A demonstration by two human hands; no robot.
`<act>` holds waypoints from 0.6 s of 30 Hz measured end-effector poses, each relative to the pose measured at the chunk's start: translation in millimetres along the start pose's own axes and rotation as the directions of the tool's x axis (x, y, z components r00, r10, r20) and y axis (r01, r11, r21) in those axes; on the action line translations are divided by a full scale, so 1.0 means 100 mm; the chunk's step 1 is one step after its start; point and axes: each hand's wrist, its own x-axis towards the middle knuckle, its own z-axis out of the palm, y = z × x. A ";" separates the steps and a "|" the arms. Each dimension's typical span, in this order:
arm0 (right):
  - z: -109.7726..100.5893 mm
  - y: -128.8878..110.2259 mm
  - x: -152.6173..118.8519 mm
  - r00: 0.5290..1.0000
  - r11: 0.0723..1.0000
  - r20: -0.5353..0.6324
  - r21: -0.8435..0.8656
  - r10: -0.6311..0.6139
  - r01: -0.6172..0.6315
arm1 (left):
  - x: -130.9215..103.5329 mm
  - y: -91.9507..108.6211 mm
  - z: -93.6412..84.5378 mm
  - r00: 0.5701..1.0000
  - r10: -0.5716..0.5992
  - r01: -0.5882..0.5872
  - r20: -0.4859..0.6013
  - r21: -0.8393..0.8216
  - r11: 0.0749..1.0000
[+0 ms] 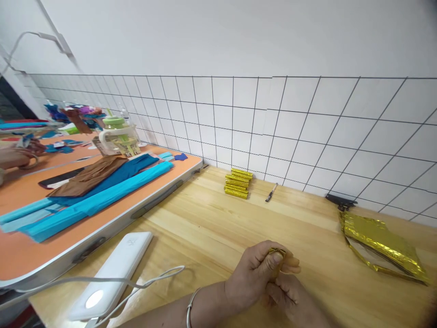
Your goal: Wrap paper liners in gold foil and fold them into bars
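My left hand (251, 273), with a bracelet at the wrist, is closed round a small gold foil piece (277, 251), its thumb pressing on the foil near the top. Just below and to the right, my right hand (293, 298) has its fingers curled in against the lower part of the same piece; most of that contact is hidden. Beyond both hands, several gold foil rolls (236, 186) lie stacked near the wall. On the right rests a flat bundle of gold foil sheets (382, 239) with a black clip (341, 202) at its top.
A pen (271, 192) lies beside the rolls. At left are a white power bank (112, 273) and its cable (160, 277). An orange board (20, 259) carries blue and brown material (88, 180) and a green-lidded drink bottle (118, 134). Another person's hand (17, 157) is at far left.
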 end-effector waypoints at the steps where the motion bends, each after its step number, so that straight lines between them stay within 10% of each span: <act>1: -0.03 0.00 -0.01 1.000 1.000 0.008 0.008 0.024 -0.024 | 0.02 0.01 -0.03 1.000 0.009 -0.009 0.014 0.008 1.000; 9: -0.32 0.04 -0.05 0.988 0.985 0.044 0.084 0.145 -0.149 | 0.23 0.06 -0.39 0.969 0.226 -0.239 0.096 0.156 0.958; 18: -0.39 0.07 -0.06 0.988 0.992 0.095 -0.011 0.124 -0.124 | 0.25 0.29 -0.44 0.959 0.200 -0.277 0.198 0.534 0.799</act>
